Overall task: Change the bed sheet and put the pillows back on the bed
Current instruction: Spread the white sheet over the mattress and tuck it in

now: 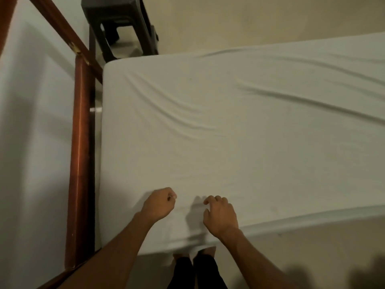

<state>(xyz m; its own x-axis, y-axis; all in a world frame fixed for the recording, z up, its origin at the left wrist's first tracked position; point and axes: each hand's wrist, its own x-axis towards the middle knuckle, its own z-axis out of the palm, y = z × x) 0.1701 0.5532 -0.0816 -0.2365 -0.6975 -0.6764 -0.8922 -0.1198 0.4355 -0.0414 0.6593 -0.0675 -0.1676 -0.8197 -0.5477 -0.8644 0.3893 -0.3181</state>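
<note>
At the near edge of a bed, a person leans over a white fabric bed sheet (239,126) drawn across the mattress, both bare arms stretched forward. Left hand (159,203), curled into a fist, rests on the cloth near the corner (whether it pinches any fabric cannot be told). Right hand (219,214), just beside it, hovers or presses with fingers (209,199) bent and loosely spread, gripping nothing visible. Long diagonal wrinkles run across the sheet's middle and far right. Along the left side stands a reddish-brown wooden bed frame post (80,153), with a dark plastic stool (123,28) beyond the far corner, on the beige floor (260,19).
</note>
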